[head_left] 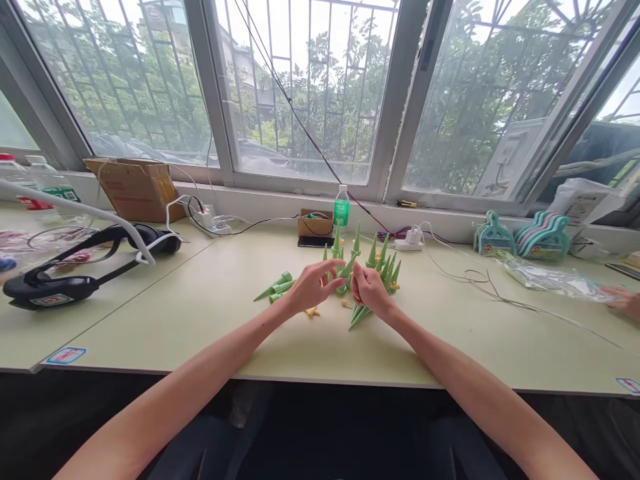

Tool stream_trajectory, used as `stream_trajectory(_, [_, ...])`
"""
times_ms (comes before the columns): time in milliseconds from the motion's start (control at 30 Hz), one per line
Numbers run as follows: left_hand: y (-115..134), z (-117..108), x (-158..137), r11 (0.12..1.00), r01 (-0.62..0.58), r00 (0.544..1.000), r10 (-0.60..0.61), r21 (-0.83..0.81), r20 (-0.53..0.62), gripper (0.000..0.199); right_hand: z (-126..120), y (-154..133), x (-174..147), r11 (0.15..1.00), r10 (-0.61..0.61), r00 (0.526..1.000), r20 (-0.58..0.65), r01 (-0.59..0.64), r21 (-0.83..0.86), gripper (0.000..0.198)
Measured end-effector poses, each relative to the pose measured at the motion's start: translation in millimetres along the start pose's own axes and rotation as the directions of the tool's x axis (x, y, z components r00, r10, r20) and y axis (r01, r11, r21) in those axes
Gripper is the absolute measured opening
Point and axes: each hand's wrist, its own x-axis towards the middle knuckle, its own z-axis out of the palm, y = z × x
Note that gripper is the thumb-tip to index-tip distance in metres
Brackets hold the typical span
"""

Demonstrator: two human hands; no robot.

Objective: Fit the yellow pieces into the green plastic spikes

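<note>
My left hand [314,287] reaches in from the left, its thumb and index finger curved about a tilted green plastic cone [348,267]. Right beside it, my right hand [371,289] is closed, thumb against the curled fingers; what it pinches is hidden. Behind both hands, several green cones [372,255] stand upright in a cluster, with small yellow pieces among them. More green cones [273,287] lie on their sides left of my left hand, and another cone [358,317] lies below my right hand. Small yellow plastic pieces [313,312] rest on the table between my wrists.
A green-labelled bottle [341,207] and a black phone [316,241] stand behind the cones. At left are a black headset [55,283] and a cardboard box [137,190]. White cables [480,280], teal hangers [543,237] and another person's hand [625,301] are at right.
</note>
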Motion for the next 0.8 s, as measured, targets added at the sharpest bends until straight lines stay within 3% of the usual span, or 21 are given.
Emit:
stream_trajectory(167, [7,-3,2,0.994,0.089,0.995,-0.091,-0.068,-0.029,0.036,3,5,-1,0.998,-0.041,0.999,-0.019,0.042,0.038,0.058])
stream_trajectory(333, [11,-3,3,0.977,0.160,0.972,-0.180,-0.138,-0.149,0.036,3,7,-4,0.988,-0.140,0.989,-0.056,0.136,-0.079,0.056])
stream_trajectory(400, [11,-3,3,0.978,0.164,0.972,-0.183,-0.133,-0.147,0.044,2,6,-5,0.975,-0.179,0.982,-0.065,0.168,-0.143,0.055])
stream_trajectory(533, [11,-2,4,0.970,0.201,0.978,-0.206,-0.136,-0.027,0.068,0,4,-6,0.951,-0.223,0.973,-0.059,0.203,-0.235,0.054])
stream_trajectory(667, [11,1,3,0.929,0.299,0.953,-0.277,-0.220,0.125,0.072,0,4,-7,0.944,-0.221,0.975,-0.011,0.211,-0.255,0.052])
stream_trajectory(800, [13,2,3,0.885,0.361,0.930,-0.316,-0.295,0.190,0.073,1,4,-7,0.947,-0.210,0.977,0.025,0.209,-0.244,0.050])
